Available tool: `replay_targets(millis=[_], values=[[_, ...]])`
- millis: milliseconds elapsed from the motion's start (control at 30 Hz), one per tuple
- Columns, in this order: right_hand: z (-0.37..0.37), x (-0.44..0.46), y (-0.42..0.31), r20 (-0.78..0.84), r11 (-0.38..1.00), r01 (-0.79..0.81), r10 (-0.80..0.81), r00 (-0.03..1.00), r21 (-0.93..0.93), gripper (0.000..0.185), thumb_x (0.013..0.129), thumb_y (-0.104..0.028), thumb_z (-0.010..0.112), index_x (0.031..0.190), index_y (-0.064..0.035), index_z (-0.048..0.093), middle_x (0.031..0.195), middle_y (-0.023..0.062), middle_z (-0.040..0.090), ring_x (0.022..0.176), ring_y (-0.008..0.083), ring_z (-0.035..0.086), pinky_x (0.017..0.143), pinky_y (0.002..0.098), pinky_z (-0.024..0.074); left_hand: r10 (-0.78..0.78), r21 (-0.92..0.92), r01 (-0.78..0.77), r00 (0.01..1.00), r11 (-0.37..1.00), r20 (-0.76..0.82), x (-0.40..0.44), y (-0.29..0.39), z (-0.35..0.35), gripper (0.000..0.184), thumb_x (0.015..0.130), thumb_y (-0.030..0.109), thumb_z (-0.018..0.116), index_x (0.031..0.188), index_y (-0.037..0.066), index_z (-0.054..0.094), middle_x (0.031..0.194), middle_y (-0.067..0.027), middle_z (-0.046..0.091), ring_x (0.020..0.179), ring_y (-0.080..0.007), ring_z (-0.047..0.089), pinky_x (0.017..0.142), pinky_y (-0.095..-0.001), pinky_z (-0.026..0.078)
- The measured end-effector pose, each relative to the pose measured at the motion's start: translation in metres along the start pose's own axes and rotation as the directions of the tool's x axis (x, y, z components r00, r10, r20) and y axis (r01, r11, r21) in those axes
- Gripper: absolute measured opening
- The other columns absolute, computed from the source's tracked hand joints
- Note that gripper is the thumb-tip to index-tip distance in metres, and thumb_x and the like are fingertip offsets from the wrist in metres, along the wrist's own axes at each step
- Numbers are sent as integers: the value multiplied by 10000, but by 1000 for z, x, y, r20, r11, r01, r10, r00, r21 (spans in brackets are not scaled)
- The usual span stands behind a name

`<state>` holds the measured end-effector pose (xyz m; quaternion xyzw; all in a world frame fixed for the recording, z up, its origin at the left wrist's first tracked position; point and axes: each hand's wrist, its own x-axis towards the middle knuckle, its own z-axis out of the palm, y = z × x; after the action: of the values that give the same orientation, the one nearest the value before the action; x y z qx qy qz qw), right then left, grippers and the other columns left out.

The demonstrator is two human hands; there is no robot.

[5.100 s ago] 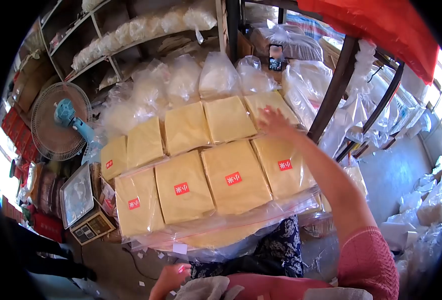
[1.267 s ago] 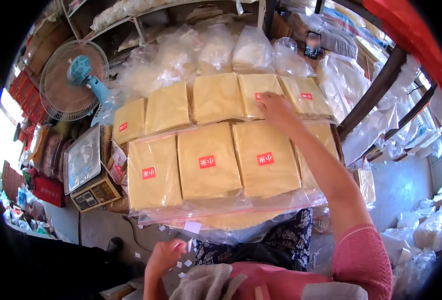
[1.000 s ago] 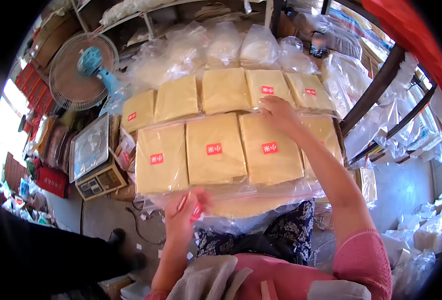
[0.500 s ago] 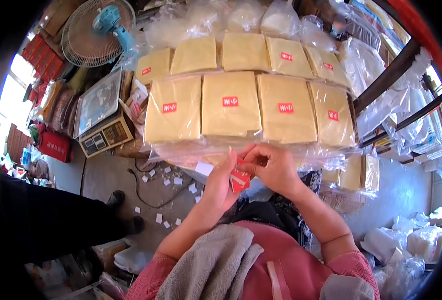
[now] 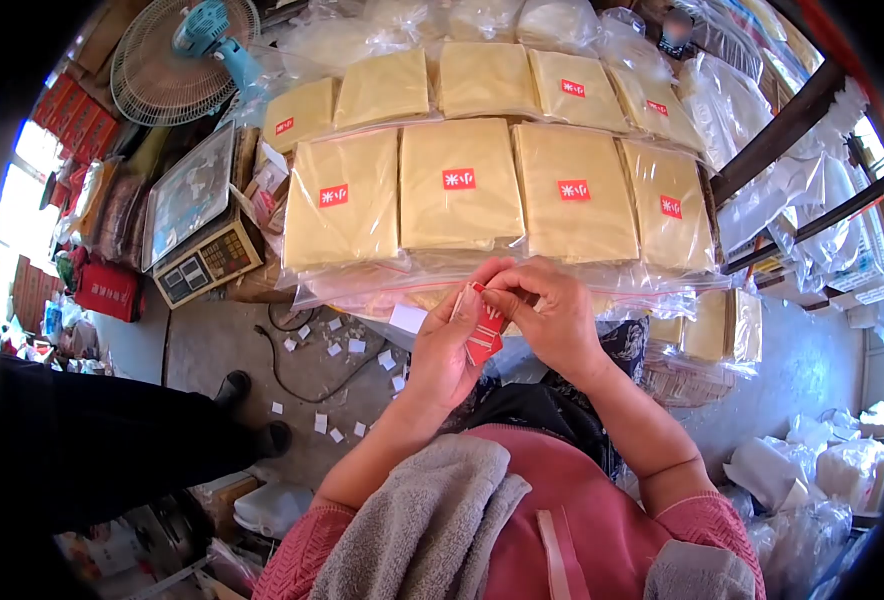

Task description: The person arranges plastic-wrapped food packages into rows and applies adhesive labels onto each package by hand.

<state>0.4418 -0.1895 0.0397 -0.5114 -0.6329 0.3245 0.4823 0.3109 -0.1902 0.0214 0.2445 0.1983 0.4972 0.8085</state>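
My left hand (image 5: pixel 446 345) is closed round a small stack of red labels (image 5: pixel 485 335), held low in front of the packs. Thumb and fingers of my right hand (image 5: pixel 549 312) pinch the stack's upper edge. Beyond them, the front row holds several yellow packs (image 5: pixel 459 215) in clear plastic, each with a red sticker (image 5: pixel 459 179). Behind lies a second row of packs (image 5: pixel 486 90); its two right packs and its leftmost one bear red stickers, while two between have none showing. A white slip (image 5: pixel 408 318) sits at the front edge, beside my left hand.
A fan (image 5: pixel 184 60) stands at the back left, above a carton (image 5: pixel 207 265). Another person's dark-clothed legs (image 5: pixel 132 430) are at the left. White paper scraps (image 5: pixel 357 346) and a cable lie on the floor. A dark frame bar (image 5: pixel 782 130) slants at the right.
My right hand has come back from the rear packs to the labels in my left hand. Stickers now show on the two right rear packs. The view has tilted down.
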Motion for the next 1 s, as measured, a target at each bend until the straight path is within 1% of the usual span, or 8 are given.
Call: replay_targets(millis=[100, 300, 400, 500, 800, 867, 900, 1000], values=[[0, -1, 1, -17, 998, -62, 62, 998, 17, 73, 795, -55, 636, 837, 4, 629, 777, 27, 615, 661, 56, 531, 580, 218, 436, 4, 16, -3, 999, 1000, -36, -1, 1, 0, 445, 935, 240, 429, 1277, -39, 375, 1224, -130, 480, 1104, -199, 490, 931, -308, 407], [-6, 1, 12, 26, 946, -214, 215, 976, 244, 162, 820, -49, 611, 967, 17, 593, 820, 40, 621, 724, 67, 563, 656, 214, 475, 9, 108, 17, 971, 994, -237, -1, 1, -6, 325, 906, 192, 504, 1149, -24, 495, 1007, -110, 595, 895, -162, 587, 774, -270, 483], [-15, 5, 17, 80, 899, -240, 227, 971, 367, 190, 841, -59, 591, 1007, 33, 575, 841, 53, 625, 728, 80, 572, 663, 217, 481, 28, 350, 33, 985, 936, -169, -2, 6, -11, 212, 897, 174, 527, 1010, -2, 557, 835, -72, 612, 740, -125, 590, 642, -236, 476], [-17, 6, 13, 101, 853, -270, 252, 963, 447, 156, 834, -41, 589, 972, 31, 588, 800, 33, 623, 695, 53, 555, 628, 193, 464, 26, 474, 49, 988, 879, -150, -4, 11, -6, 159, 886, 163, 544, 928, 11, 569, 757, -49, 595, 672, -95, 563, 587, -207, 438], [-16, 4, 10, 164, 891, -322, 283, 945, 320, 187, 823, -89, 619, 977, 18, 618, 822, 55, 635, 744, 100, 584, 684, 235, 476, 141, 681, -9, 980, 733, -139, -8, 15, 2, 119, 867, 116, 564, 902, 3, 570, 755, -35, 595, 637, -67, 536, 571, -185, 427], [-16, 5, 8, 28, 1000, -3, 4, 1000, -14, 156, 795, -98, 630, 924, -10, 634, 802, 78, 636, 718, 173, 593, 671, 282, 467, 166, 712, -26, 978, 702, -127, -8, 16, 3, 104, 864, 99, 561, 891, -1, 571, 753, -25, 596, 629, -57, 528, 569, -180, 423], [-16, 5, 7, 1, 969, 150, -153, 988, -195, 140, 781, -103, 635, 897, -25, 642, 791, 89, 636, 705, 209, 597, 665, 305, 463, 178, 727, -35, 976, 686, -122, -8, 17, 3, 96, 862, 90, 560, 886, -2, 572, 751, -20, 596, 626, -52, 524, 568, -178, 421], [-15, 6, -2, 27, 906, 284, -291, 956, -314, 133, 739, -111, 643, 857, -49, 643, 777, 107, 615, 734, 293, 572, 672, 365, 440, 227, 803, -33, 965, 595, -129, -7, 17, -1, 79, 854, 69, 556, 875, -5, 576, 742, -6, 597, 628, -46, 523, 562, -180, 416]])
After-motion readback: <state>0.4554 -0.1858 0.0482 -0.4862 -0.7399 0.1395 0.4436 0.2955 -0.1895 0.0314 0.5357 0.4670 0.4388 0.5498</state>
